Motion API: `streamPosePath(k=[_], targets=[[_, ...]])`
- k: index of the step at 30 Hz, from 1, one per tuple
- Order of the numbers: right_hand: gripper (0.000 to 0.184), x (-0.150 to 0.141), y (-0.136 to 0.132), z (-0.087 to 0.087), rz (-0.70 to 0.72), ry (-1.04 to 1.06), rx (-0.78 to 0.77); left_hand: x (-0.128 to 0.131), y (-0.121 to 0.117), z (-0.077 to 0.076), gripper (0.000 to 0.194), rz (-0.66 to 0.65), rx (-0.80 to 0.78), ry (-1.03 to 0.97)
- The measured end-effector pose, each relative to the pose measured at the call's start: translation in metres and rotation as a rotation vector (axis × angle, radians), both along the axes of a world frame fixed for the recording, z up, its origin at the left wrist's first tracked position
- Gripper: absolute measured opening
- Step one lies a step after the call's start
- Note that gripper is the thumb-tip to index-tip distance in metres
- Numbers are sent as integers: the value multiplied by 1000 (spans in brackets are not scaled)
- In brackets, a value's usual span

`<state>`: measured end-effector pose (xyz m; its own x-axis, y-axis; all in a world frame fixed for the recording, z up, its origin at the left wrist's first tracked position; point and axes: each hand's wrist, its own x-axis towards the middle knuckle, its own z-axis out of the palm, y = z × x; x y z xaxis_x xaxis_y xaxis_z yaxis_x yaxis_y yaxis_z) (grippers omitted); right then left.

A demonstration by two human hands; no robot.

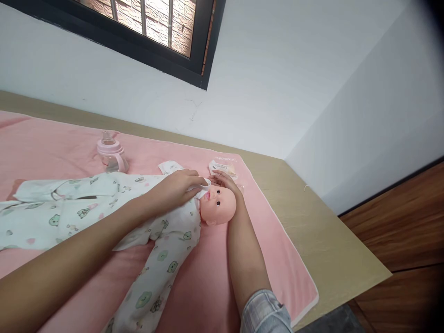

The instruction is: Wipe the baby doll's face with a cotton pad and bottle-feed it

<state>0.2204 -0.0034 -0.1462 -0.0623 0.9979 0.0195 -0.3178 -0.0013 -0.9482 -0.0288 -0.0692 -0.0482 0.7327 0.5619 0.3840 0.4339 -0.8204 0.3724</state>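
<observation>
A baby doll [220, 209] lies on its back with its bald head to the right. It wears a white sleepsuit [130, 233] printed with small animals. My left hand [178, 187] reaches over the doll's chest, its fingers closed on white cloth [204, 187] at the chin; whether this is the collar or a separate cloth I cannot tell. My right hand [225, 179] curves behind the crown to the far side of the head. Its fingers are stretched out near the cheek, with the forearm against the head.
A pink blanket [208, 277] covers much of the wooden table [312, 231]. A pink-topped baby bottle [111, 155] stands beyond the doll's body. Behind my right hand lies a small white printed packet [224, 168]. A white wall and a barred window [152, 23] rise behind.
</observation>
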Motion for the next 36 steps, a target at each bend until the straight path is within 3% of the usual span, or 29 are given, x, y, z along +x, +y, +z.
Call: streamPosePath(k=[9, 20, 26, 31, 36], targets=[[29, 0, -3, 1, 7, -19, -17, 4, -8, 1, 31, -41, -104, -40], [27, 2, 2, -2, 29, -16, -7, 5, -8, 3, 34, -15, -32, -47], [36, 3, 0, 0, 28, -10, 9, 0, -1, 5, 36, -8, -15, -65], [36, 9, -12, 32, 45, -49, 29, -33, 18, 19, 40, 89, 98, -87], [28, 1, -46, 104, 74, -388, 214, -62, 31, 28, 41, 203, 91, 3]])
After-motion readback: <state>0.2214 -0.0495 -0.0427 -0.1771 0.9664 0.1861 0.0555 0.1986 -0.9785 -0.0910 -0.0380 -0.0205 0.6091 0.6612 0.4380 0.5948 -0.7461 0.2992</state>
